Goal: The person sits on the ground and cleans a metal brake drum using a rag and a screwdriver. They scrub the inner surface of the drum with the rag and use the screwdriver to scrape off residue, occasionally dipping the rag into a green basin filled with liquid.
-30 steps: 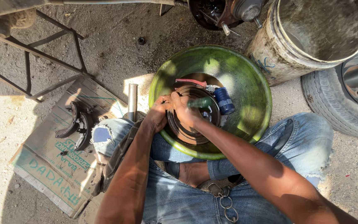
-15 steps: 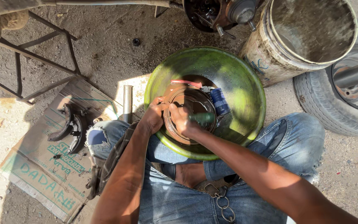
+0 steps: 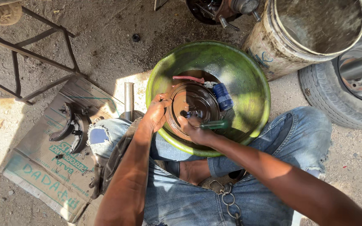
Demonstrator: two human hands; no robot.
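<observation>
Both hands work in my green basin (image 3: 248, 83): left hand (image 3: 156, 113) clamps the brake drum's (image 3: 193, 104) rim, right hand (image 3: 195, 129) grips a green-handled tool (image 3: 214, 124).

I see a bare, oil-stained concrete floor (image 3: 105, 46), sunlit at the left and shaded above. A flattened brown cardboard sheet (image 3: 42, 167) lies on it. A dark metal frame (image 3: 42, 62) stands top left, a grimy round plastic bucket (image 3: 311, 33) and worn black tyre (image 3: 340, 96) top right.
</observation>
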